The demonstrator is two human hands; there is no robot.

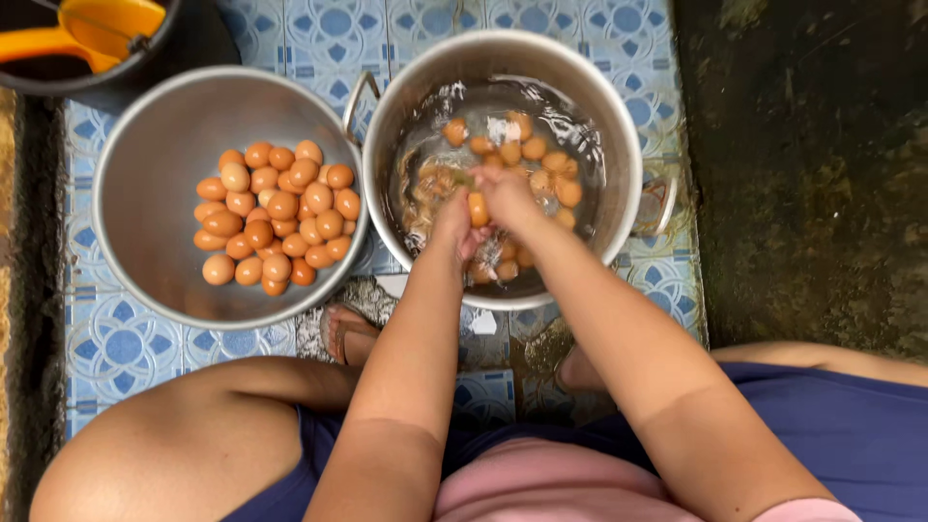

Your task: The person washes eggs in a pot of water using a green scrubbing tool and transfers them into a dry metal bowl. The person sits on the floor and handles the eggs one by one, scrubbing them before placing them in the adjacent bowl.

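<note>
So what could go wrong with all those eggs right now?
The egg held between the left hand and right hand looks wet, so it might slip and crack against the metal pot. The eggs in the water crowd together and could knock each other. The eggs piled in the bowl could crack if more are dropped on top.

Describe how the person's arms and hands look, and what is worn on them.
Both arms are bare from the upper arm down; no gloves, rings, watch or bracelets show. The left hand and right hand are bare too. A pink sleeve edge shows at the right shoulder. The fingers are partly hidden, so nails cannot be judged.
</note>
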